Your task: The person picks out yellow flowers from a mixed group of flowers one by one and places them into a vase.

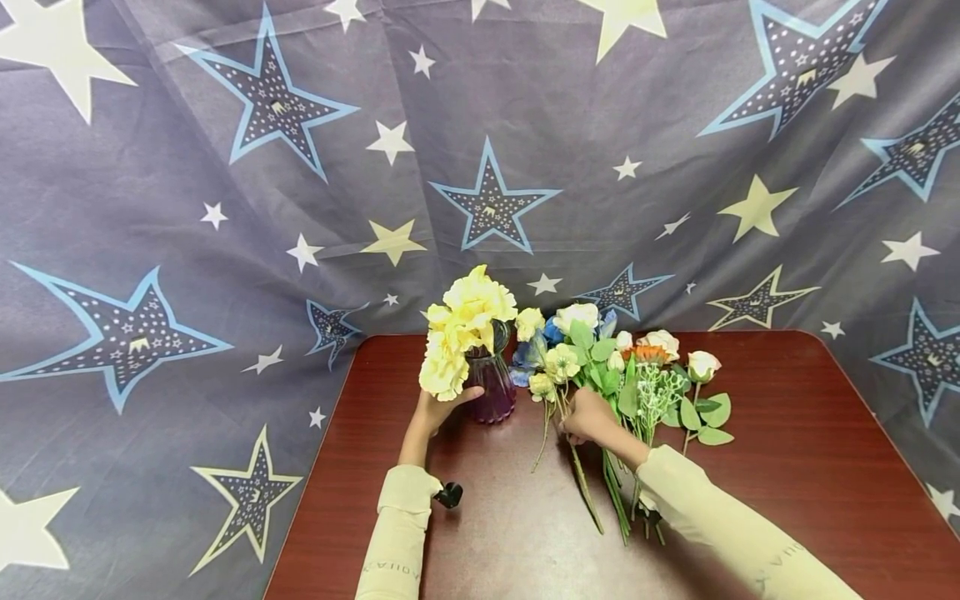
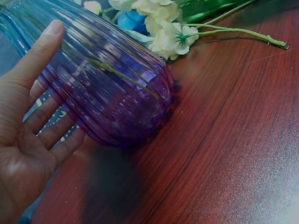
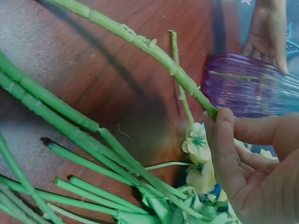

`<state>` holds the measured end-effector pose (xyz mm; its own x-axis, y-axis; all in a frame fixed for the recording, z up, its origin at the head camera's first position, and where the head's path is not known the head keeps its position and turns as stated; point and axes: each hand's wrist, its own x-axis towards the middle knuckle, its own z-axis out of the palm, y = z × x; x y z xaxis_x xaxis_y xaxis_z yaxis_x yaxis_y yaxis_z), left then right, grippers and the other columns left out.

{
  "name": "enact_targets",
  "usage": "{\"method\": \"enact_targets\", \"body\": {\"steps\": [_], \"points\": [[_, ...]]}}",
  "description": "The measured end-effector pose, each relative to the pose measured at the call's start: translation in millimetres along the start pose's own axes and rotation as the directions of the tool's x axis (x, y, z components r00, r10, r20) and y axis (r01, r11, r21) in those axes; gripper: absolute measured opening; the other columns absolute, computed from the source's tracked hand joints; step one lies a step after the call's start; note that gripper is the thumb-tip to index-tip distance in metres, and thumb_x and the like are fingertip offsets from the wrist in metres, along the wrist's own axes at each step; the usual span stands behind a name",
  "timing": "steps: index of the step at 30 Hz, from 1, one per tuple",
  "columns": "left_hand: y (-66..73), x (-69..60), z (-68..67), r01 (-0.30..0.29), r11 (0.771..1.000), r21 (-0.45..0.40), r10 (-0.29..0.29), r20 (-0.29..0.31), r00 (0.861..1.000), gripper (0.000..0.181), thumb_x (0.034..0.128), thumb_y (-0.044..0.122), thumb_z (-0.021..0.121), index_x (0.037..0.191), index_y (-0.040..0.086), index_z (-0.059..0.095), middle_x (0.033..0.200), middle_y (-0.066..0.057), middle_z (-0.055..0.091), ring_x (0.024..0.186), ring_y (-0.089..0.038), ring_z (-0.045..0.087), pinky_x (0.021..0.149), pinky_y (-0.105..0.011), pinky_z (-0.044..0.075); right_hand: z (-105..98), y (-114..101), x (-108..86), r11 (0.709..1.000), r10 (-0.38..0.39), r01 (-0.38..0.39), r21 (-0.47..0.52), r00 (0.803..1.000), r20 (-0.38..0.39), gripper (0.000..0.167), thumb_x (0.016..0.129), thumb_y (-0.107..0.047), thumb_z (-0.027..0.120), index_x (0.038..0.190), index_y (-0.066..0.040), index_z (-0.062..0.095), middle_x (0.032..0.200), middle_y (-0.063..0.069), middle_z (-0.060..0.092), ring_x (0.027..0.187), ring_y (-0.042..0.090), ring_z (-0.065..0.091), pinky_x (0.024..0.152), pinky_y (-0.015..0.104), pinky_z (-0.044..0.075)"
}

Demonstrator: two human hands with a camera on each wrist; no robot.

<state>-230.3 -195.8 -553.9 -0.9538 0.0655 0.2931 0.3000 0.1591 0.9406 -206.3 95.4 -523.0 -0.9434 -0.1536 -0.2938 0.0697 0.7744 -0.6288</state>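
A ribbed glass vase (image 2: 126, 79), blue at the top and purple at the base, stands upright on the table. My left hand (image 1: 442, 408) holds its left side, the thumb (image 2: 42, 51) across the glass and the other fingers behind. Large yellow flowers (image 1: 468, 317) rise from the vase's mouth and droop left; one stem shows inside the glass. My right hand (image 1: 592, 417) pinches a thick green stem (image 3: 159, 56) between thumb and forefinger, among the loose flowers. Which bloom belongs to that stem, I cannot tell. Small pale-yellow flowers (image 1: 561, 364) lie beside this hand.
Right of the vase lies a pile of artificial flowers: blue blooms (image 1: 531, 354), a white one (image 1: 576, 317), an orange one (image 1: 649, 353) and a pale pink rose (image 1: 702, 367). Their stems point toward me on the red-brown table (image 1: 787, 500). A star-patterned cloth (image 1: 600, 208) hangs behind.
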Motion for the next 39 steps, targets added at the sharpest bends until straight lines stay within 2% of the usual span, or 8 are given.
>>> {"method": "enact_targets", "body": {"steps": [6, 13, 15, 17, 21, 24, 28, 39], "points": [[2.9, 0.6, -1.4, 0.025, 1.000, 0.012, -0.025, 0.010, 1.000, 0.096, 0.0740, -0.001, 0.089, 0.154, 0.005, 0.037, 0.152, -0.011, 0.050, 0.136, -0.010, 0.047, 0.113, -0.017, 0.038, -13, -3, -6.7, 0.996, -0.010, 0.011, 0.093, 1.000, -0.007, 0.036, 0.086, 0.001, 0.072, 0.053, -0.007, 0.057, 0.056, 0.010, 0.069, 0.061, 0.031, 0.073, 0.059, 0.039, 0.061], [1.6, -1.0, 0.6, -0.004, 1.000, 0.007, 0.004, -0.012, 1.000, 0.093, 0.0730, -0.005, 0.088, 0.152, 0.004, 0.040, 0.148, -0.013, 0.053, 0.132, -0.007, 0.049, 0.111, -0.017, 0.039, -21, 1, -7.9, 0.990, -0.008, 0.006, 0.141, 1.000, 0.010, 0.039, 0.088, 0.004, 0.069, 0.055, -0.009, 0.053, 0.061, 0.011, 0.070, 0.058, 0.028, 0.071, 0.058, 0.035, 0.061], [0.8, -1.0, 1.0, -0.012, 1.000, 0.004, 0.012, -0.016, 1.000, 0.093, 0.0727, -0.005, 0.088, 0.151, 0.004, 0.040, 0.147, -0.013, 0.053, 0.132, -0.007, 0.049, 0.111, -0.017, 0.040, -24, 1, -8.8, 0.992, -0.009, 0.007, 0.128, 1.000, 0.009, 0.038, 0.089, 0.003, 0.069, 0.057, -0.009, 0.051, 0.063, 0.012, 0.071, 0.055, 0.023, 0.069, 0.065, 0.042, 0.062], [0.0, -0.6, 1.1, -0.015, 1.000, -0.001, 0.015, -0.015, 1.000, 0.092, 0.0727, -0.006, 0.088, 0.151, 0.004, 0.041, 0.146, -0.013, 0.054, 0.131, -0.006, 0.049, 0.110, -0.017, 0.039, -26, 2, -9.6, 0.996, -0.008, 0.009, 0.088, 1.000, -0.002, 0.033, 0.089, 0.001, 0.070, 0.061, -0.006, 0.056, 0.064, 0.011, 0.072, 0.053, 0.018, 0.067, 0.089, 0.048, 0.059], [-1.7, 0.6, 1.0, -0.012, 1.000, -0.011, 0.012, -0.007, 1.000, 0.091, 0.0731, -0.006, 0.087, 0.151, 0.003, 0.041, 0.145, -0.012, 0.054, 0.130, -0.004, 0.049, 0.111, -0.016, 0.039, -31, 3, -11.2, 0.999, -0.015, 0.015, 0.033, 1.000, -0.020, 0.022, 0.091, -0.004, 0.071, 0.070, -0.001, 0.066, 0.066, 0.009, 0.073, 0.057, 0.021, 0.070, 0.101, 0.056, 0.050], [-1.9, 0.8, 1.3, -0.004, 1.000, -0.012, 0.004, -0.012, 1.000, 0.091, 0.0731, -0.007, 0.087, 0.151, 0.004, 0.040, 0.145, -0.012, 0.053, 0.130, -0.003, 0.049, 0.110, -0.015, 0.039, -34, 5, -12.2, 0.999, -0.016, 0.017, 0.040, 1.000, -0.025, 0.022, 0.092, -0.005, 0.070, 0.070, -0.001, 0.068, 0.066, 0.009, 0.074, 0.063, 0.028, 0.073, 0.077, 0.047, 0.060], [-0.7, 0.1, 2.3, 0.004, 1.000, 0.002, -0.004, -0.024, 1.000, 0.092, 0.0732, -0.007, 0.087, 0.151, 0.004, 0.040, 0.146, -0.013, 0.053, 0.130, -0.005, 0.049, 0.110, -0.015, 0.039, -37, 8, -12.9, 0.997, -0.022, 0.025, 0.073, 0.999, -0.043, 0.022, 0.092, -0.005, 0.069, 0.070, -0.002, 0.068, 0.069, 0.010, 0.074, 0.064, 0.028, 0.074, 0.061, 0.032, 0.058], [0.3, 0.0, 2.4, 0.020, 1.000, -0.005, -0.020, -0.019, 1.000, 0.090, 0.0736, -0.006, 0.087, 0.150, 0.005, 0.041, 0.145, -0.013, 0.054, 0.131, -0.009, 0.050, 0.112, -0.020, 0.040, -44, 11, -15.8, 0.983, -0.049, 0.065, 0.174, 0.994, -0.097, 0.019, 0.093, -0.004, 0.068, 0.075, 0.000, 0.069, 0.076, 0.020, 0.074, 0.052, 0.012, 0.062, 0.048, 0.023, 0.049]]}}
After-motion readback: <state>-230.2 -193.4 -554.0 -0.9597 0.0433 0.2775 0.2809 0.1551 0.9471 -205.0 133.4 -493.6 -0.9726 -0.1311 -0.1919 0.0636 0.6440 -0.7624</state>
